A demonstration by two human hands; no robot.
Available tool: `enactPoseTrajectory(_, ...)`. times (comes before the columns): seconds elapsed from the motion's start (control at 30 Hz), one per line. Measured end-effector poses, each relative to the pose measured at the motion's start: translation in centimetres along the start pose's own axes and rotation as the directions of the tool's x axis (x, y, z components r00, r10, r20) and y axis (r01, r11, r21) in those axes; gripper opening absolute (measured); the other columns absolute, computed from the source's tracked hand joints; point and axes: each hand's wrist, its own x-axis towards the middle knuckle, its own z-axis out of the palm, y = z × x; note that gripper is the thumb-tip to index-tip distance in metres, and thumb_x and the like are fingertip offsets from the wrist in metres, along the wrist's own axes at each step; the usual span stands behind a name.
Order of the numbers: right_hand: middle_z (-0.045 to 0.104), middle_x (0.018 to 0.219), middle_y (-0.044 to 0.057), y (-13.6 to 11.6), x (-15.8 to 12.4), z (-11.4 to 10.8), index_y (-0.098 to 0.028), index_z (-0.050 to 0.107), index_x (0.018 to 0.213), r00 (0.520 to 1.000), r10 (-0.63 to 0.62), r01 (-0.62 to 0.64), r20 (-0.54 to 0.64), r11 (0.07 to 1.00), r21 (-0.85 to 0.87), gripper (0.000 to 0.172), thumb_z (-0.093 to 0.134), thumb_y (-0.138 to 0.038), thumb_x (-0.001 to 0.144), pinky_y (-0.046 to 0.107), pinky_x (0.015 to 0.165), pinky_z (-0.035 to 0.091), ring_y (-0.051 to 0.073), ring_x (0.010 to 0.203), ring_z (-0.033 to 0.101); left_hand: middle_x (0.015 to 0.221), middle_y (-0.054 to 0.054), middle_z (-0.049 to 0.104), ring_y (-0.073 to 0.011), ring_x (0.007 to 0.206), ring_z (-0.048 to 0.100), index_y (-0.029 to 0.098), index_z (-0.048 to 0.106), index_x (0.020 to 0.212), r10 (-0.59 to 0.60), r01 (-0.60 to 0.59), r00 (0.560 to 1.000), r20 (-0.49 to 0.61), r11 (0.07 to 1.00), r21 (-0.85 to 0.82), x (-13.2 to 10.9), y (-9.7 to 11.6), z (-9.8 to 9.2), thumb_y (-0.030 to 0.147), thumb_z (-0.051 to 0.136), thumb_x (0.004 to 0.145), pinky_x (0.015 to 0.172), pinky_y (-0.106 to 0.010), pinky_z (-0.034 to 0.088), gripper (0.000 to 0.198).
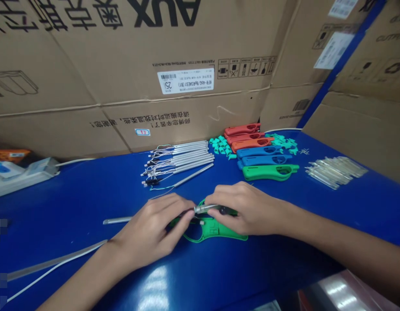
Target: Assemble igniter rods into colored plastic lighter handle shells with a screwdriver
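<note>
A silver metal tube (117,220) passes beneath my left hand (164,220), whose thumb and fingers pinch its near end. My right hand (241,209) grips a clear, pale cylindrical piece (206,208) that meets the tube's end between the two hands. A small black part shows by my right fingers. Just below, an open green plastic shell half (215,230) with a loop at its left end lies on the blue table, partly covered by both hands. A small white plug rests at the shell's upper edge.
Silver tubes with wires (190,157) lie behind my hands. Teal caps (221,147), red casings (241,128), blue casings (264,159) and a green casing (267,172) sit right of them, then clear tubes (335,172). A power strip (28,175) is at left; cardboard (128,69) stands behind.
</note>
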Motion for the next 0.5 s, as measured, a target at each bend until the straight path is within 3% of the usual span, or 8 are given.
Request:
enactPoseTrajectory(0.17, 0.062, 0.076, 0.004, 0.25, 0.12, 0.25, -0.011, 0.069, 0.097, 0.998, -0.025, 0.027, -0.05, 0.999, 0.04, 0.021, 0.051, -0.021, 0.092, 0.026, 0.059, 0.036, 0.013, 0.065, 0.052, 0.085, -0.002, 0.064, -0.0129, 0.077, 0.059, 0.017, 0.06, 0.095, 0.04, -0.041, 0.999, -0.02, 0.999, -0.007, -0.05, -0.52, 0.24, 0.012, 0.049, 0.095, 0.071, -0.025, 0.047, 0.013)
enactPoseTrajectory(0.33, 0.061, 0.074, 0.003, 0.23, 0.21, -0.16, -0.011, 0.07, 0.094, 0.996, -0.071, 0.074, -0.061, 0.997, 0.034, 0.019, 0.053, -0.019, 0.09, 0.025, 0.057, 0.035, 0.012, 0.063, 0.051, 0.073, -0.002, 0.053, -0.0141, 0.065, 0.047, 0.016, 0.051, 0.082, 0.017, -0.026, 0.996, 0.091, 0.995, 0.099, -0.04, -0.31, 0.15, 0.016, 0.039, 0.097, 0.058, -0.028, 0.039, 0.02)
enactPoseTrajectory(0.5, 0.052, 0.059, -0.003, 0.04, 0.32, -0.68, -0.014, 0.065, 0.07, 0.992, -0.111, 0.114, -0.054, 0.992, 0.052, 0.011, 0.058, -0.017, 0.078, 0.025, 0.053, 0.029, 0.009, 0.054, 0.041, 0.075, -0.003, 0.051, -0.016, 0.067, 0.043, 0.018, 0.045, 0.08, 0.045, -0.074, 0.977, 0.207, 0.988, 0.134, 0.11, 0.41, 0.53, 0.015, 0.034, 0.098, 0.056, -0.028, 0.036, 0.021)
